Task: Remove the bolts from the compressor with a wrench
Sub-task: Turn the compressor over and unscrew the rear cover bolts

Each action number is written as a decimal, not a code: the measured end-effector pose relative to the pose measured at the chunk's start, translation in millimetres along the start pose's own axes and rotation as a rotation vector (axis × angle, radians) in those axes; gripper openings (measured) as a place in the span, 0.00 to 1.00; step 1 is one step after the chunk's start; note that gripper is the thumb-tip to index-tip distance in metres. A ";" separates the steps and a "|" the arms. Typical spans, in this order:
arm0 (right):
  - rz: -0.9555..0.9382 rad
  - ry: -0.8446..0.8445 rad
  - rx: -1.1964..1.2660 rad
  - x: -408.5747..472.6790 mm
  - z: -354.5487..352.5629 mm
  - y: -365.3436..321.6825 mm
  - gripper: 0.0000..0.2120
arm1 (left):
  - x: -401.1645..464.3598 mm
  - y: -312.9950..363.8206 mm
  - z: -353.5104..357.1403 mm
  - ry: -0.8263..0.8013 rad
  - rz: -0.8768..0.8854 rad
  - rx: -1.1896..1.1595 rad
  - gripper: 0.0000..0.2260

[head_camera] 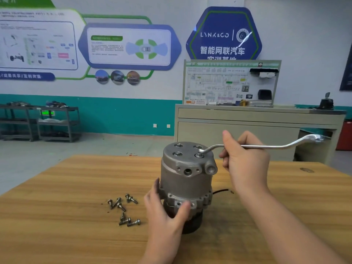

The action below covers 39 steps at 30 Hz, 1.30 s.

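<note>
A grey metal compressor (187, 174) stands upright on the wooden table (66, 187). My left hand (165, 208) grips its lower body from the front left. A long silver offset ring wrench (270, 146) sits with one end on a bolt (199, 154) at the front right of the compressor's top face. My right hand (244, 159) holds the wrench shaft close to that end; the free end points right. Other bolt heads (177, 153) show on the top face. Several loose bolts (123, 208) lie on the table left of the compressor.
A black wire (222, 191) trails from behind the compressor to the right. Beyond the table stand a beige cabinet (247, 119) with a display board and, at far left, dark shelving racks (57, 122) against the wall.
</note>
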State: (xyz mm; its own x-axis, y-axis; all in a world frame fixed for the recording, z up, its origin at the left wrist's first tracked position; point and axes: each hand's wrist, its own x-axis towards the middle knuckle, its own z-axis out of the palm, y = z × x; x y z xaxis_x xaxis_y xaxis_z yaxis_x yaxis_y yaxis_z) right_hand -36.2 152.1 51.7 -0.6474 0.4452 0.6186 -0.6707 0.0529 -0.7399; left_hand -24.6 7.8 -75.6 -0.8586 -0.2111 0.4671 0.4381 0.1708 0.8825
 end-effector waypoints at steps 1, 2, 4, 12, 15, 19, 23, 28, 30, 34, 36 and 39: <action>-0.043 -0.004 -0.027 -2.6 0.5 -0.6 0.22 | -1.4 3.8 1.3 0.045 0.007 0.015 0.41; -0.082 -0.007 -0.043 -5.0 1.4 -1.4 0.21 | 0.2 8.9 1.3 0.086 0.032 0.036 0.40; -0.145 -0.012 -0.072 -7.9 4.2 -1.2 0.22 | 13.8 23.7 -1.2 0.138 0.095 0.083 0.44; -0.764 -0.199 -0.465 -16.5 5.3 8.9 0.23 | 87.0 65.8 -7.6 -0.310 0.198 0.307 0.56; -0.603 -0.214 -0.380 -5.5 -4.9 17.0 0.22 | 92.3 62.2 -9.5 -0.356 0.190 0.235 0.53; 0.057 -0.377 0.130 23.0 -30.8 23.7 0.18 | 95.6 55.3 -14.4 -0.421 0.163 -0.015 0.40; 0.557 -0.637 0.535 52.8 -29.5 33.9 0.12 | 93.4 37.4 -15.7 -0.388 0.113 -0.235 0.27; 0.621 -0.483 0.751 72.1 -3.7 34.8 0.13 | 90.3 28.5 -16.3 -0.366 0.180 -0.239 0.25; 0.564 -0.254 0.841 75.2 0.1 34.3 0.13 | 85.3 28.9 -15.5 -0.351 0.192 -0.252 0.29; 0.183 -0.237 0.391 64.0 -9.1 21.2 0.22 | 73.1 31.6 -7.7 -0.161 0.238 -0.169 0.31; -0.102 -0.282 0.080 51.5 -15.0 12.0 0.19 | 66.2 31.9 0.6 -0.033 0.251 -0.055 0.31; -0.363 -0.297 -0.216 41.7 -18.7 7.1 0.18 | 56.3 32.6 16.5 0.162 0.306 0.106 0.32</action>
State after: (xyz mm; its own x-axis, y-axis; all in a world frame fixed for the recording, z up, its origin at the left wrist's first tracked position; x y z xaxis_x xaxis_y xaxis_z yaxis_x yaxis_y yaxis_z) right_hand -61.2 187.8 67.3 -0.4826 0.0923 0.8710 -0.8016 0.3540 -0.4817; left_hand -63.1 17.3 -21.3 -0.6349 -0.2827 0.7190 0.6313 0.3467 0.6938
